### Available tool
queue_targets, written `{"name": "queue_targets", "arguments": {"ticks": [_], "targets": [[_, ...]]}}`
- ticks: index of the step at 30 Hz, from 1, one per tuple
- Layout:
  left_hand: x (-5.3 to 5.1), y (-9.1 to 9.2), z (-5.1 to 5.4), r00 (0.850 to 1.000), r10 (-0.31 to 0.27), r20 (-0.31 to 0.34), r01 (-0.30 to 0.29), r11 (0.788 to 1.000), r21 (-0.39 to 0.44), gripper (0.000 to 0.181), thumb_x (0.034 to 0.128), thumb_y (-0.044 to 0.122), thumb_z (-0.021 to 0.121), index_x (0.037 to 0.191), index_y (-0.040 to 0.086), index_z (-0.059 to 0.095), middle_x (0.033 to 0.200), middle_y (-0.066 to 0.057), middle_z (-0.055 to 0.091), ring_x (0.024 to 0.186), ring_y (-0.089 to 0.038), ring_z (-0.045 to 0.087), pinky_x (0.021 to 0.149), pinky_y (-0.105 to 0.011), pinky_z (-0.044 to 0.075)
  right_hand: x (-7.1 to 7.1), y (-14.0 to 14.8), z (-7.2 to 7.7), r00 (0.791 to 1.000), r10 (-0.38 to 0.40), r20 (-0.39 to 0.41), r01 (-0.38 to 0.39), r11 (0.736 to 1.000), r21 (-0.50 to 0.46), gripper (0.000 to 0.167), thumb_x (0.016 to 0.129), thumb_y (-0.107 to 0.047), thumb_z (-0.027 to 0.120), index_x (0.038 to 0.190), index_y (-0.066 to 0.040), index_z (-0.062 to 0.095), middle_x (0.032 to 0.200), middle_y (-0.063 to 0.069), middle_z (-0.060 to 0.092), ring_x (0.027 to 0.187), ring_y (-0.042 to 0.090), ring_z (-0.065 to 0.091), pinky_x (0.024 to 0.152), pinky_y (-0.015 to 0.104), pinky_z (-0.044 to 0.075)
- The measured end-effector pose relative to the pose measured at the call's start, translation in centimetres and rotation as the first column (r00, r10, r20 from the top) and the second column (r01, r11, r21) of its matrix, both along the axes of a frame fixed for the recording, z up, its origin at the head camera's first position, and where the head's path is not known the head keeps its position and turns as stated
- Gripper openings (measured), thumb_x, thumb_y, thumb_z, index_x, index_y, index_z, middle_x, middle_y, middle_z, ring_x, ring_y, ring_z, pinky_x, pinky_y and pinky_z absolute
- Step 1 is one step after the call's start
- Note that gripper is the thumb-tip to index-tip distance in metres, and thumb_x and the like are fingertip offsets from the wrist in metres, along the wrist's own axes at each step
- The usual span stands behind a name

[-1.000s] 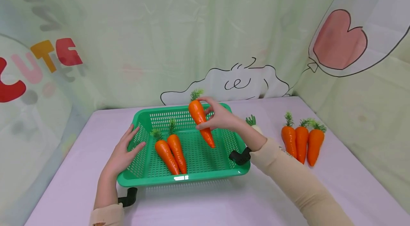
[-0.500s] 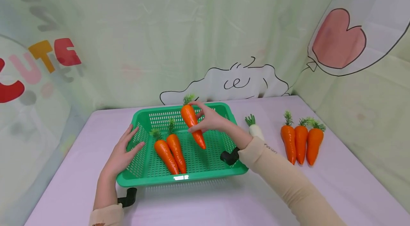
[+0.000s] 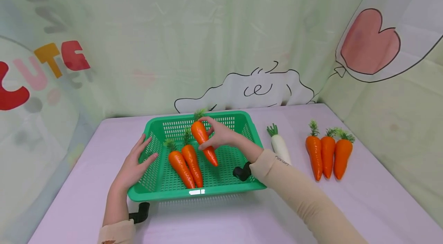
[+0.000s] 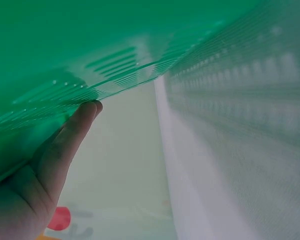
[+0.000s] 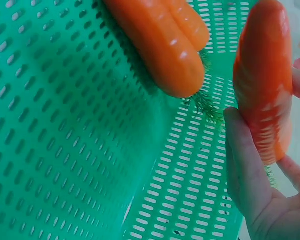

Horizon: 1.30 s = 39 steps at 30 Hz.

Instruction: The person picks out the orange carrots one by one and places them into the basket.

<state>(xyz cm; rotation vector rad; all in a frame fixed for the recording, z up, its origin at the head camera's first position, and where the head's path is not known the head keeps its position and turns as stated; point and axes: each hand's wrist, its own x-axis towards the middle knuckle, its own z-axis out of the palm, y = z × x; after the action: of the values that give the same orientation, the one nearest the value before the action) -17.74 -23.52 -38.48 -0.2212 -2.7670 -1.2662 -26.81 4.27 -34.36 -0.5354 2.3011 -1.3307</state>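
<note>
Inside the green plastic basket [image 3: 197,195], my right hand [image 3: 220,135] pinches a carrot [image 3: 204,142] between thumb and fingers, tilted with its leafy top up and its tip over the basket floor. In the right wrist view the held carrot [image 5: 264,75] stands close to the camera, thumb on one side and fingers on the other. Two more carrots [image 3: 180,167] lie side by side on the left of the basket floor. My left hand [image 3: 133,165] rests against the basket's left rim with straight, spread fingers; the left wrist view shows fingers [image 4: 72,135] along the outer wall.
To the right of the basket a white radish [image 3: 279,148] with green leaves lies on the pale table [image 3: 242,221]. Farther right, three carrots [image 3: 327,155] lie in a row. A printed curtain [image 3: 155,44] hangs behind the table.
My right hand has moved left and slightly down with the carrot, nearer the two carrots in the basket. The radish now shows more fully beside the arm. My left hand stays put.
</note>
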Motion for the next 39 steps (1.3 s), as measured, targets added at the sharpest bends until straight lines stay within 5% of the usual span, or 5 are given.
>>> {"name": "queue_targets", "arguments": {"ticks": [13, 26, 35, 39], "targets": [[0.0, 0.0, 0.1, 1.000, 0.000, 0.002, 0.000, 1.000, -0.004, 0.063, 0.0921, 0.033, 0.054, 0.143, 0.006, 0.028, 0.153, -0.010, 0.008, 0.136, -0.038, 0.011, 0.100, -0.065, 0.017, -0.5, -1.2, -1.9, 0.999, 0.028, -0.016, -0.025, 0.990, 0.138, 0.087, 0.066, -0.009, 0.081, 0.137, -0.019, 0.031, 0.091, 0.014, 0.058, 0.071, 0.022, 0.061, 0.061, 0.040, 0.055], [0.0, 0.0, 0.1, 1.000, -0.003, 0.001, 0.003, 1.000, 0.002, 0.063, 0.0922, 0.032, 0.054, 0.143, 0.005, 0.028, 0.153, -0.010, 0.008, 0.136, -0.038, 0.010, 0.100, -0.065, 0.017, -0.3, -1.8, -2.9, 0.996, -0.023, 0.085, 0.007, 0.983, 0.181, 0.083, 0.066, -0.006, 0.081, 0.133, -0.017, 0.034, 0.097, 0.015, 0.056, 0.075, 0.022, 0.060, 0.059, 0.035, 0.054], [0.1, 0.0, 0.1, 1.000, -0.007, 0.005, 0.007, 1.000, 0.004, 0.065, 0.0919, 0.036, 0.053, 0.143, 0.006, 0.028, 0.153, -0.010, 0.008, 0.136, -0.038, 0.010, 0.100, -0.065, 0.016, 0.1, -2.1, -3.6, 0.980, -0.044, 0.194, 0.017, 0.990, 0.137, 0.080, 0.068, -0.001, 0.079, 0.132, -0.016, 0.034, 0.123, 0.018, 0.041, 0.085, 0.027, 0.056, 0.061, 0.038, 0.055], [0.1, 0.0, 0.1, 1.000, -0.007, 0.006, 0.007, 1.000, 0.004, 0.065, 0.0918, 0.037, 0.053, 0.144, 0.006, 0.028, 0.153, -0.010, 0.008, 0.136, -0.038, 0.009, 0.100, -0.065, 0.017, 0.2, -2.1, -3.7, 0.971, -0.040, 0.235, 0.012, 0.993, 0.116, 0.082, 0.069, 0.003, 0.077, 0.134, -0.014, 0.030, 0.114, 0.020, 0.046, 0.075, 0.028, 0.058, 0.063, 0.041, 0.055]]}}
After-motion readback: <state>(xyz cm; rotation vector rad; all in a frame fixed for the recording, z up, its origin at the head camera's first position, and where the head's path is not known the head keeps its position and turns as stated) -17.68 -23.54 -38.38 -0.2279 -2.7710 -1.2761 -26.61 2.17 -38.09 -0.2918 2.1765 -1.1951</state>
